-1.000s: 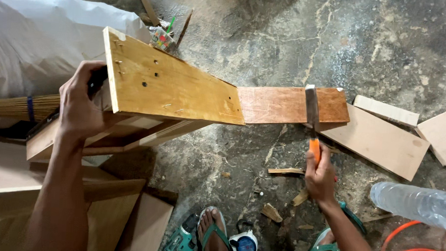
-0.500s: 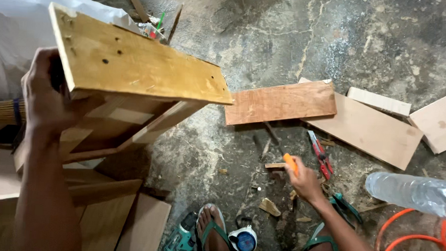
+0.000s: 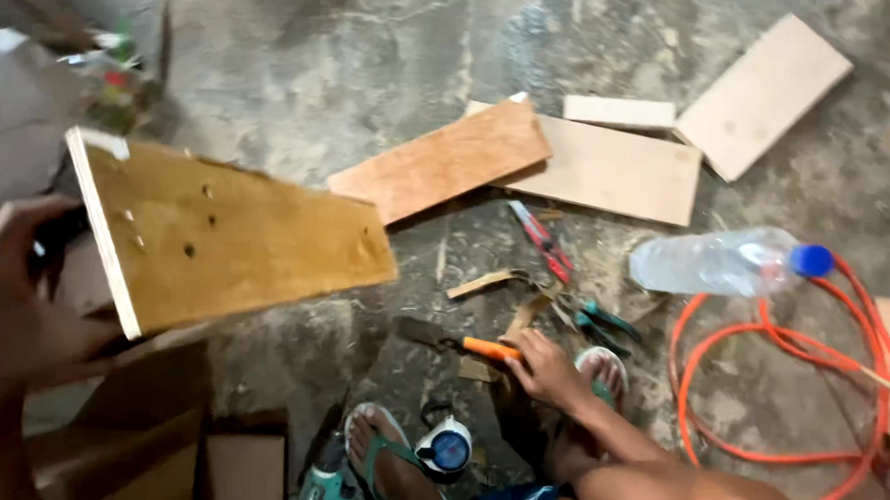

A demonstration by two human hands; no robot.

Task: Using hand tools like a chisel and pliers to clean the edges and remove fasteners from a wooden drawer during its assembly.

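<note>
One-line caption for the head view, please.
Seated on a concrete floor, left hand grips a yellowish wooden panel while right hand holds an orange-handled tool near pliers.

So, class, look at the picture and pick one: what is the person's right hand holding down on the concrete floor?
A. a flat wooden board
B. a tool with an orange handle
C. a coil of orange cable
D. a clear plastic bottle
B: the right hand grips a tool with an orange handle, while the plastic bottle and orange cable lie apart, untouched.
</note>
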